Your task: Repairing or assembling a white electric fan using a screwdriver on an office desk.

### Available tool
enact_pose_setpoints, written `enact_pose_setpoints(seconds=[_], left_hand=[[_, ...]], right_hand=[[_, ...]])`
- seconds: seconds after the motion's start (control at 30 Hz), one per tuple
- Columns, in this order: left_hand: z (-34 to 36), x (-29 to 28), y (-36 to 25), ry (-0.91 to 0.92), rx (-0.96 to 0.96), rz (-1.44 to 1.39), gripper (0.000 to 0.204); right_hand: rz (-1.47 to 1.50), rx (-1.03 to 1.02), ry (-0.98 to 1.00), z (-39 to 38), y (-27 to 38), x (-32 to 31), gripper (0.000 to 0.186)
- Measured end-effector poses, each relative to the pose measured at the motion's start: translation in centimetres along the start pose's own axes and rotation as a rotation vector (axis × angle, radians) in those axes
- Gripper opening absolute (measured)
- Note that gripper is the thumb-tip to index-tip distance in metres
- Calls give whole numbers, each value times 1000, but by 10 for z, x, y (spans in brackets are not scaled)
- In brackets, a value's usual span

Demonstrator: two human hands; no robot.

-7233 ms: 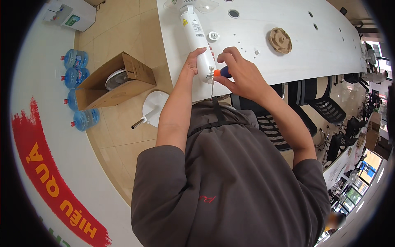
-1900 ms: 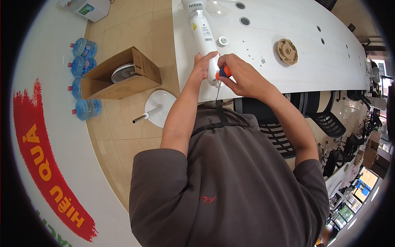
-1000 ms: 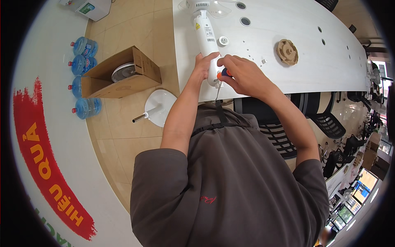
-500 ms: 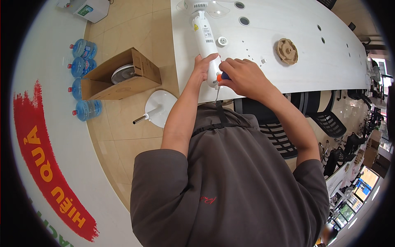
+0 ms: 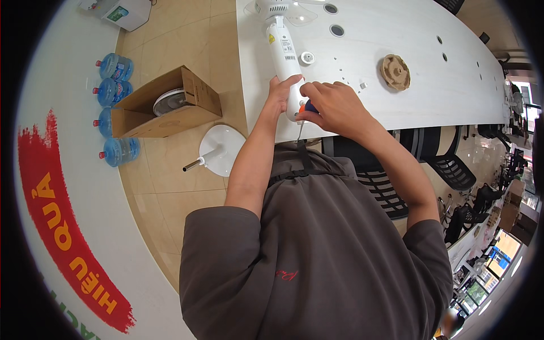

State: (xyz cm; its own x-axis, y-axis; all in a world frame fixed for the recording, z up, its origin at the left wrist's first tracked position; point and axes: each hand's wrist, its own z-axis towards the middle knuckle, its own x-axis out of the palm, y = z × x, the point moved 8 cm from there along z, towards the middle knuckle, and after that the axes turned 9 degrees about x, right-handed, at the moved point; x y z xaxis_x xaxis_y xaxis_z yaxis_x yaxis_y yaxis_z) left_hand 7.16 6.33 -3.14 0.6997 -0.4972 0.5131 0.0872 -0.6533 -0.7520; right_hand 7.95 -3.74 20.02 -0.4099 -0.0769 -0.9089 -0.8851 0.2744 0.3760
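Note:
A white electric fan body (image 5: 283, 54) lies along the table's left end, its motor head and clear blades (image 5: 300, 12) at the far edge of view. Wrapped round its lower housing is my left hand (image 5: 280, 93), closed. My right hand (image 5: 334, 107) is closed on a screwdriver (image 5: 310, 106) with a blue and orange handle, close beside the housing's near end. The metal shaft points back toward my body, past the table edge. A round white cap (image 5: 307, 58) sits just right of the housing. Several small bits (image 5: 343, 78) and a little white piece (image 5: 364, 85) lie farther right.
A round brown cardboard insert (image 5: 395, 72) rests on the white table (image 5: 442, 105). On the floor at left stand an open carton (image 5: 192, 116) with a fan grille inside, a round white base with a pole (image 5: 224, 150), and several blue water bottles (image 5: 122, 150). Black chairs (image 5: 453, 170) line the near edge.
Little differs. My right hand shifts very slightly, with the screwdriver still in it, and the view drifts by a few pixels. My left hand keeps its hold on the fan body.

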Motion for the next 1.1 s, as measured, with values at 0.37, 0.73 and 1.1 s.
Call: enact_pose_setpoints(seconds=[0.37,0.73,1.1], left_hand=[[7,-5,2,17,43,29,38],[0,0,2,49,0,-44,36],[-3,1,2,43,-25,-48,35]], right_hand=[[224,-44,-81,-2,-4,-2,33],[408,92,-96,-16,-22,-15,27],[492,129,-137,-25,-34,-15,25]])
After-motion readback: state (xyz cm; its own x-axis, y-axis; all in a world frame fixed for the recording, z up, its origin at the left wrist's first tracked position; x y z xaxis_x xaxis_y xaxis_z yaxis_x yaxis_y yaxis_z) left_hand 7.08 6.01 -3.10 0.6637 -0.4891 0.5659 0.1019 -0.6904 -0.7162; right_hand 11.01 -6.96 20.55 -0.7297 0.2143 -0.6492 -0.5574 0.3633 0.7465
